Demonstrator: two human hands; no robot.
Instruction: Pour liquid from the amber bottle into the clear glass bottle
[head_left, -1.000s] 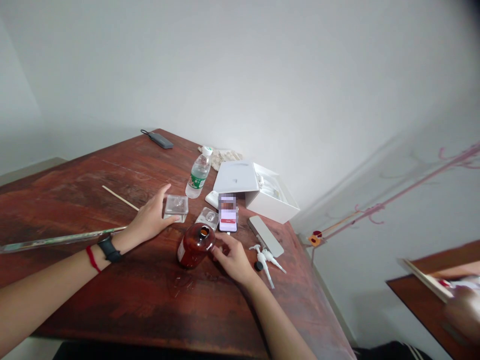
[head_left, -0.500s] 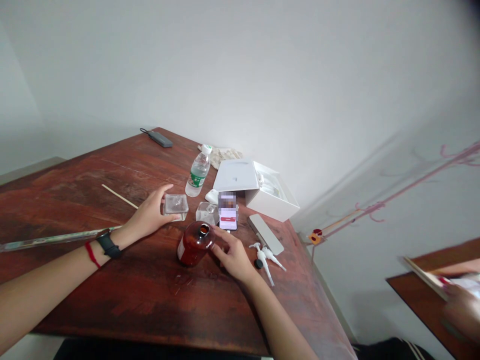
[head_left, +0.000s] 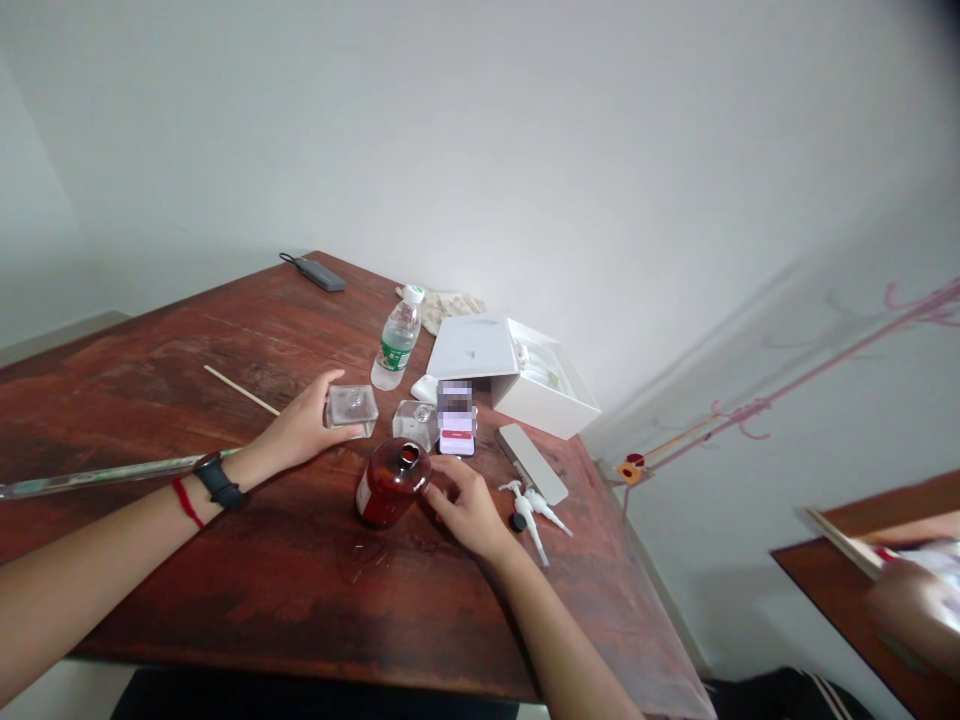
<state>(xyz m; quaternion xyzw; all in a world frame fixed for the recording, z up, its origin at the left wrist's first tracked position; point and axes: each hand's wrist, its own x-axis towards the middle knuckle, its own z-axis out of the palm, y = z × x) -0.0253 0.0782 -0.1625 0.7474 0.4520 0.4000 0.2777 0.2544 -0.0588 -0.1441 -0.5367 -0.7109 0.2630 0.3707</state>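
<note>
My left hand (head_left: 304,420) has its thumb and fingers around a clear square container (head_left: 352,411), which is at table height. My right hand (head_left: 471,512) is at the right side of a brown glass bottle (head_left: 386,492), with thumb and bent forefinger against its shoulder. The bottle stands upright with its mouth uncovered and a pale label on its left side. Just behind it is a second clear square container (head_left: 413,424). Right of my right hand lie two white pump heads (head_left: 534,525) and a small black cap (head_left: 517,522).
A water bottle (head_left: 395,340) stands behind the containers. Near it are a phone (head_left: 456,425), an open white box (head_left: 544,400) and a grey-white case (head_left: 531,465). A thin stick (head_left: 241,390) lies at left. At far right, another person's hand (head_left: 911,605) is blurred.
My right fingers have curled a little more against the brown bottle. My left hand keeps its place around the clear container. The other person's hand has shifted slightly left.
</note>
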